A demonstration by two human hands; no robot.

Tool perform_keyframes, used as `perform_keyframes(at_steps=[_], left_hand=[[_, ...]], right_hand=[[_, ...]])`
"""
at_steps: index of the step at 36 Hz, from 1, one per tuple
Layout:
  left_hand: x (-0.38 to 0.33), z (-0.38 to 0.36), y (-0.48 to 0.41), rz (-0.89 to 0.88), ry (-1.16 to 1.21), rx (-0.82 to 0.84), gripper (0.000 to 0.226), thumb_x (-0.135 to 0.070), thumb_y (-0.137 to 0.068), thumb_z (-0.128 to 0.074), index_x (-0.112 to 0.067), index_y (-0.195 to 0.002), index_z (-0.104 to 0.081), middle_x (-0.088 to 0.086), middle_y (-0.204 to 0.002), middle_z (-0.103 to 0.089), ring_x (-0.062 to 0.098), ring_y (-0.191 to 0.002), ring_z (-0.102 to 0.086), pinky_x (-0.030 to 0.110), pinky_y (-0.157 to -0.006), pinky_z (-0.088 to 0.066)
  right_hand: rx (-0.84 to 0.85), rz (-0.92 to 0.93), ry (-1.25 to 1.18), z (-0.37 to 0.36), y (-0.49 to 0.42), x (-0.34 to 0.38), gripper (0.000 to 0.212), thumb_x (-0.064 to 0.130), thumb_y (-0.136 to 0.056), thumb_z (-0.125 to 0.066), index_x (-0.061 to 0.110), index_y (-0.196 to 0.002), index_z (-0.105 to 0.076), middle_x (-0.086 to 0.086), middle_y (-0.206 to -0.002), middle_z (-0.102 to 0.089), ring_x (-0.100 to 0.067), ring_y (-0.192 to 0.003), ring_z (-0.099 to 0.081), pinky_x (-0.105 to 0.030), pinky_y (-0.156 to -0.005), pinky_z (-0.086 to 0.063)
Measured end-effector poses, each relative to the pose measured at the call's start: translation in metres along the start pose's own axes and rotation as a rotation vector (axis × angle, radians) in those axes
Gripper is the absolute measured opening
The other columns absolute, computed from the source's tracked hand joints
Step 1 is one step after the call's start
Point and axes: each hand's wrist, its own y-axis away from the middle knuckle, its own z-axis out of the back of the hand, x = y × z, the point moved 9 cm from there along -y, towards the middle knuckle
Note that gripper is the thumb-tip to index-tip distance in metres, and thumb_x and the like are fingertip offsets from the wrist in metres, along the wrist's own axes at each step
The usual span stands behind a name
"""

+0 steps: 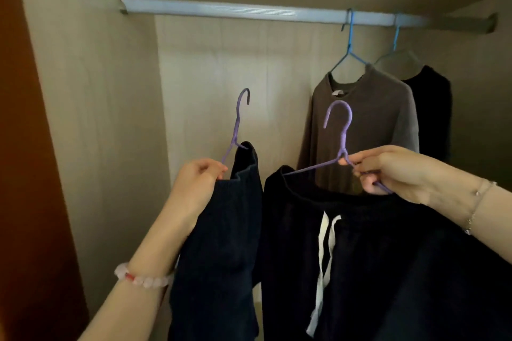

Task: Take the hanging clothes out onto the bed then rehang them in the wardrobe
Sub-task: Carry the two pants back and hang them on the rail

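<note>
1. The wardrobe (110,119) is standing open, with its rail (221,10) running across the top.
2. The drawstring garment (374,257) is hanging well below the rail, right of its middle. The right hand (393,171) is pinching the neck of its purple hanger (343,130).
3. The ribbed garment (221,230) is hanging below the rail's left half. The left hand (194,183) is gripping the shoulder of the second purple hanger (237,124) together with the cloth.
4. The brown shirt (365,119) and the black garment (435,108) are hanging from the rail's right end, on a blue hanger (349,44) and a pale blue hanger (396,36).
5. Neither purple hook is touching the rail, and the bed is not showing, so I cannot tell whether these two are coming off or going back. If they are going back, roughly half the rehanging is remaining.
</note>
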Motion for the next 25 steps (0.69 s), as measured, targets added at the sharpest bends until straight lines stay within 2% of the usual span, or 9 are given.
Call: perform_keyframes(at_steps=[3, 5, 8, 10, 13, 17, 19, 22, 25], left_hand=[[-0.035, 0.007, -0.018, -0.105, -0.082, -0.038, 0.033, -0.008, -0.092, -0.046, -0.017, -0.063, -0.06, -0.002, -0.068, -0.055, 0.011, -0.065, -0.049, 0.003, -0.049, -0.035], [-0.056, 0.008, -0.03, -0.149, -0.115, -0.045, 0.033, -0.005, -0.091, -0.046, -0.016, -0.063, -0.059, -0.002, -0.068, -0.056, 0.008, -0.064, -0.049, 0.0, -0.047, -0.034], [-0.082, 0.006, -0.049, -0.17, -0.153, -0.051, 0.027, -0.008, -0.088, -0.05, -0.014, -0.063, -0.06, -0.001, -0.067, -0.055, 0.008, -0.062, -0.047, 0.014, -0.056, -0.039], [-0.096, 0.002, -0.062, -0.159, -0.15, -0.049, 0.026, -0.01, -0.087, -0.052, -0.014, -0.062, -0.059, 0.0, -0.063, -0.051, 0.01, -0.058, -0.045, 0.021, -0.053, -0.035], [-0.115, -0.006, -0.082, -0.16, -0.143, -0.04, 0.025, -0.01, -0.086, -0.056, -0.013, -0.061, -0.059, 0.001, -0.06, -0.051, 0.012, -0.056, -0.046, 0.021, -0.051, -0.037], [-0.133, -0.017, -0.11, -0.163, -0.135, -0.034, 0.009, -0.01, -0.085, -0.057, -0.006, -0.084, -0.065, 0.003, -0.069, -0.055, 0.01, -0.061, -0.05, 0.018, -0.053, -0.04], [-0.14, -0.024, -0.124, -0.169, -0.154, -0.023, 0.009, -0.01, -0.085, -0.056, -0.006, -0.082, -0.063, 0.004, -0.069, -0.054, 0.012, -0.062, -0.05, 0.022, -0.057, -0.039], [-0.144, -0.031, -0.145, -0.149, -0.176, -0.031, 0.016, -0.011, -0.085, -0.054, -0.009, -0.069, -0.058, 0.007, -0.069, -0.054, 0.023, -0.069, -0.053, 0.026, -0.067, -0.041], [-0.146, -0.033, -0.164, -0.155, -0.195, -0.055, 0.013, -0.011, -0.085, -0.052, -0.008, -0.073, -0.057, 0.007, -0.07, -0.053, 0.025, -0.073, -0.052, 0.029, -0.069, -0.041]], right_hand=[[0.076, -0.016, -0.06, 0.0, -0.004, 0.013, 0.033, -0.012, -0.089, -0.035, -0.005, -0.108, -0.061, -0.006, -0.069, -0.041, -0.005, -0.041, -0.035, -0.014, -0.035, -0.037], [0.101, -0.007, -0.09, 0.001, -0.007, 0.022, 0.033, -0.013, -0.09, -0.033, -0.006, -0.108, -0.06, -0.007, -0.069, -0.041, -0.004, -0.037, -0.036, -0.014, -0.034, -0.037], [0.11, 0.017, -0.106, 0.001, -0.01, 0.036, 0.031, -0.011, -0.091, -0.034, -0.007, -0.105, -0.061, -0.008, -0.07, -0.04, -0.004, -0.036, -0.036, -0.013, -0.033, -0.036], [0.109, 0.026, -0.122, 0.0, -0.012, 0.044, 0.025, -0.008, -0.092, -0.038, -0.008, -0.104, -0.06, -0.007, -0.07, -0.039, -0.004, -0.034, -0.034, -0.013, -0.032, -0.034], [0.095, 0.038, -0.14, -0.001, -0.015, 0.055, 0.021, -0.005, -0.092, -0.043, -0.008, -0.104, -0.06, -0.007, -0.068, -0.038, -0.004, -0.034, -0.032, -0.013, -0.031, -0.033], [0.083, 0.06, -0.149, 0.0, -0.016, 0.067, 0.018, -0.006, -0.091, -0.045, -0.008, -0.098, -0.061, -0.007, -0.067, -0.039, -0.004, -0.034, -0.032, -0.013, -0.03, -0.033], [0.067, 0.07, -0.149, 0.002, -0.017, 0.072, 0.018, -0.005, -0.091, -0.045, -0.008, -0.099, -0.061, -0.007, -0.066, -0.039, -0.004, -0.034, -0.031, -0.013, -0.03, -0.033], [0.049, 0.085, -0.136, 0.004, -0.019, 0.075, 0.019, -0.004, -0.092, -0.045, -0.008, -0.104, -0.06, -0.007, -0.065, -0.038, -0.004, -0.034, -0.031, -0.013, -0.03, -0.032], [0.035, 0.098, -0.122, 0.004, -0.022, 0.074, 0.018, -0.006, -0.091, -0.045, -0.007, -0.098, -0.062, -0.007, -0.064, -0.038, -0.004, -0.035, -0.031, -0.012, -0.031, -0.033]])
